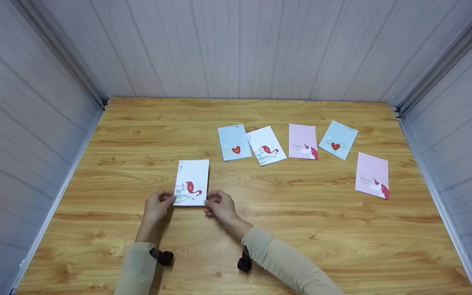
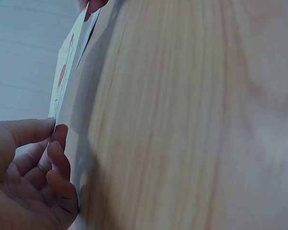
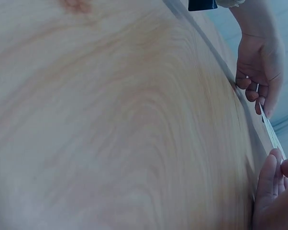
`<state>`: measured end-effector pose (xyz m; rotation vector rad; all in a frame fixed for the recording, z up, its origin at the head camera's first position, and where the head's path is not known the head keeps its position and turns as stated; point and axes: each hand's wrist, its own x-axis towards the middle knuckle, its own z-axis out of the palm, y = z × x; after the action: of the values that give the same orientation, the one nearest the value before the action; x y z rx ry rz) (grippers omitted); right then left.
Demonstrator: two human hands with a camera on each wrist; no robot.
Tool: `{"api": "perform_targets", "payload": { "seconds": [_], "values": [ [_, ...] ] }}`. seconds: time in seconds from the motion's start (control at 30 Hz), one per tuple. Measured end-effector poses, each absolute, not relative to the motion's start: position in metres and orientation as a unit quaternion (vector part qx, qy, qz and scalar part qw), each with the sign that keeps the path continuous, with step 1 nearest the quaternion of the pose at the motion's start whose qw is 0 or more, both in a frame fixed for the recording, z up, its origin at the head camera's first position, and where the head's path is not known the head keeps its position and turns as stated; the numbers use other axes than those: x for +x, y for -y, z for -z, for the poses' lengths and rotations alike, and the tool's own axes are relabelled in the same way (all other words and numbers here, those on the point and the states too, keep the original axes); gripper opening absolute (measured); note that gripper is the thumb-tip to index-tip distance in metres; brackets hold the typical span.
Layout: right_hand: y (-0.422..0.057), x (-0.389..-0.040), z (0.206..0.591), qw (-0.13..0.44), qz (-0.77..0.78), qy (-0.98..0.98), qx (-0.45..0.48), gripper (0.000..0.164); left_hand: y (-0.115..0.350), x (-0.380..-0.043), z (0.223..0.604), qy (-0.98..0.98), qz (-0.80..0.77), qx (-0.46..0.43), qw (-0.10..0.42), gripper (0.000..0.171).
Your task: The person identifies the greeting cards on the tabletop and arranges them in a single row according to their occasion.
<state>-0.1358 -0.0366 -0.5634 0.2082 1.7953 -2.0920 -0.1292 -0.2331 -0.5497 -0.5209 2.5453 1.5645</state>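
A white card with a red flamingo (image 1: 191, 176) is held between both hands in front of the body. The left hand (image 1: 158, 207) pinches its lower left corner between thumb and fingers. At the lower right corner the right hand (image 1: 221, 207) pinches it the same way. In the left wrist view the card (image 2: 67, 67) shows nearly edge-on, tilted, its near edge above a shadow on the table. From the right wrist view only a thin strip of the card (image 3: 272, 132) shows between the two hands.
Across the wooden table (image 1: 301, 229) lie a blue heart card (image 1: 234, 137), another flamingo card (image 1: 262, 139), a pink card (image 1: 301, 137), a second blue heart card (image 1: 340, 133) and a second pink card (image 1: 373, 170). Pale panel walls (image 1: 240, 49) stand around the back and sides.
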Motion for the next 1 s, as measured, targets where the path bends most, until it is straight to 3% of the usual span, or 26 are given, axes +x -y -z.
{"api": "perform_targets", "payload": {
  "seconds": [0.43,1.0],
  "values": [
    [0.066,-0.128,0.564,0.168,0.722,-0.669,0.055,0.019,0.262,-0.120,0.542,-0.848,-0.483,-0.197,0.088,0.023],
    [0.085,-0.123,0.559,0.199,0.678,-0.704,0.076,0.018,0.280,-0.112,0.543,-0.855,-0.468,-0.200,0.103,0.024]
  ]
}}
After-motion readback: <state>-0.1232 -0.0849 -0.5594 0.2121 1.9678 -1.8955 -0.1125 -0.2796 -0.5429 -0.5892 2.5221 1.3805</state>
